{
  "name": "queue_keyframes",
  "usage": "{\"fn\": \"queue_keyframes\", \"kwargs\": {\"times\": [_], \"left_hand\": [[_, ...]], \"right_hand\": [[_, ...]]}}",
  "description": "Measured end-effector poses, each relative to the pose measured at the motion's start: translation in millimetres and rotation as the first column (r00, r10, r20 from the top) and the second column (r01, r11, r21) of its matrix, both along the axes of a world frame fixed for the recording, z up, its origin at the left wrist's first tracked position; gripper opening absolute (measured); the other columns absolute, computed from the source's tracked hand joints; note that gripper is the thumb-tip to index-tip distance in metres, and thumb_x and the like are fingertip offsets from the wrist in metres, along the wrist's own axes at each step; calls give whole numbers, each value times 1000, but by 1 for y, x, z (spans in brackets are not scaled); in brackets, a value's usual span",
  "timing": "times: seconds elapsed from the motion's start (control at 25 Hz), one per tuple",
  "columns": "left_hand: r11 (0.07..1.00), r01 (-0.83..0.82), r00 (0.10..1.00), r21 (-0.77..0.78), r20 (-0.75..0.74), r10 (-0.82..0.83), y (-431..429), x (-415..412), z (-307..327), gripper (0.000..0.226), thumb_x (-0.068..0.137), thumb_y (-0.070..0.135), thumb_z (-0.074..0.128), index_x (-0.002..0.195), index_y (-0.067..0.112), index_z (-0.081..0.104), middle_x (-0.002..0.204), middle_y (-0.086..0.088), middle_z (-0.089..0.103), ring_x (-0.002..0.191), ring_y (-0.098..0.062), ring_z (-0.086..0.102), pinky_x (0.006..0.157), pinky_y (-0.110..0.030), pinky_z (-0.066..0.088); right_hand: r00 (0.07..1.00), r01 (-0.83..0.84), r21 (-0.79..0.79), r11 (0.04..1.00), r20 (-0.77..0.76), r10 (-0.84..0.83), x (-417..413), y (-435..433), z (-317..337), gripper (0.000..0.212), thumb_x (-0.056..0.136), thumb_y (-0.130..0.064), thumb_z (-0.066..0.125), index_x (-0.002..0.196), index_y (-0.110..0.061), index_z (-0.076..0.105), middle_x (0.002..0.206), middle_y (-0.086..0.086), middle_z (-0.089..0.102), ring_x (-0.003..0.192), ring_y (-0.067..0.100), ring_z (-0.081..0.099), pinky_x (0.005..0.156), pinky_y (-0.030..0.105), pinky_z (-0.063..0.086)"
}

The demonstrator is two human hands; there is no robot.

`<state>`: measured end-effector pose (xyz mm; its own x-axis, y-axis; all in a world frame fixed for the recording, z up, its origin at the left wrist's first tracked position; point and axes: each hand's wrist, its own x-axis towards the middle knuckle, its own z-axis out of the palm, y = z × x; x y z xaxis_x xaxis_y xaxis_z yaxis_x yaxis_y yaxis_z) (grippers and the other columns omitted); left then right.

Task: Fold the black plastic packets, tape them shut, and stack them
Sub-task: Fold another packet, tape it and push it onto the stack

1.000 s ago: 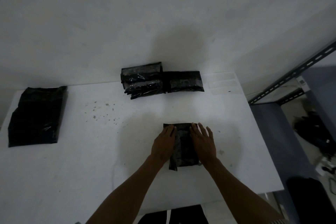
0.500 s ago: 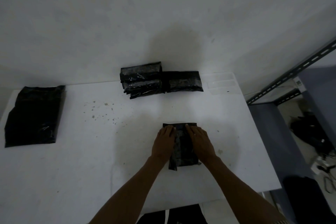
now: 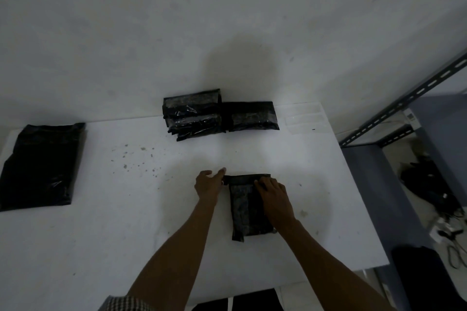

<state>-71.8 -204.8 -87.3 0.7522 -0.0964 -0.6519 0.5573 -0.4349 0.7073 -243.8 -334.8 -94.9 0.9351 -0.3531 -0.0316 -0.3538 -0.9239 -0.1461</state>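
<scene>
as a black packet [image 3: 243, 212] lies near the front edge of the white table [image 3: 126, 222], a person's left hand [image 3: 208, 184] touches its folded top flap with straight fingers while the right hand [image 3: 274, 197] presses flat on it; folded packets [image 3: 193, 115] sit stacked at the table's far edge.

A single wide-angle view from the person's head looks forward and steeply down on the desk [image 3: 126, 209], near enough that the left hand [image 3: 208, 184] and right hand [image 3: 274, 197] reach in from 6 o'clock. A wall [image 3: 177, 20] fills 12 o'clock; a metal rack [image 3: 404, 98] edges in at 3 o'clock.
</scene>
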Motion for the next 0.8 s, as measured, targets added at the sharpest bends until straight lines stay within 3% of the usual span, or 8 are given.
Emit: {"fn": "queue_keyframes", "kwargs": {"times": [0.2,0.28,0.36,0.44,0.48,0.6,0.72,0.8], "left_hand": [[996,-86,996,7,-9,86,4,11,-11,48,76,19,83,117,9,61,111,-12,67,94,-25,66,82,-31,56],[992,-20,969,121,246,-11,3,1,0,34,84,14,74,116,10,62,109,-11,69,94,-23,66,79,-27,51],[958,213,732,194,618,-288,1,-16,8,28,88,14,70,115,12,66,110,-4,67,102,-18,61,85,-24,45],[827,464,382,319,769,-512,-1,-37,5,23,85,15,73,108,15,73,113,-4,69,106,-19,61,94,-32,48],[773,519,280,364,783,-556,-1,-45,-2,20,82,12,76,102,14,76,110,-7,70,103,-23,64,92,-37,52],[749,525,265,405,758,-596,1,-59,-25,20,77,9,75,97,9,76,106,-12,71,97,-30,67,86,-42,57],[648,544,194,533,671,-715,2,-60,-34,26,74,8,79,99,13,76,116,-10,68,108,-33,64,92,-45,54],[603,554,159,574,638,-753,2,-59,-27,31,65,6,85,94,13,77,116,-11,69,109,-33,65,90,-45,55]], "right_hand": [[1000,3,-13,1000,19,-3,-2,-3,-1,63,69,-13,83,128,-9,63,122,9,59,113,29,56,91,42,53],[1000,-6,3,1000,27,5,-3,-3,0,64,69,-12,83,129,-9,61,123,9,58,113,29,56,90,42,54],[999,10,56,998,32,-11,-2,0,2,62,70,-10,83,128,-8,61,123,10,57,111,31,56,86,45,55],[987,101,170,980,105,-120,0,2,6,53,73,-2,80,123,-6,64,121,13,60,108,33,59,84,46,56],[976,123,224,967,147,-159,0,0,6,47,74,2,77,120,-5,66,120,15,63,107,34,61,85,47,57],[907,86,337,938,363,-213,-5,-8,6,27,82,2,66,108,-4,72,109,15,71,98,28,68,83,45,59],[675,380,634,673,307,-670,8,-18,26,20,90,-9,67,110,-9,69,102,7,72,93,19,67,86,35,55],[473,581,769,266,-53,-879,24,-36,22,40,85,-41,74,113,-13,65,99,7,71,92,21,66,85,32,51]]}}
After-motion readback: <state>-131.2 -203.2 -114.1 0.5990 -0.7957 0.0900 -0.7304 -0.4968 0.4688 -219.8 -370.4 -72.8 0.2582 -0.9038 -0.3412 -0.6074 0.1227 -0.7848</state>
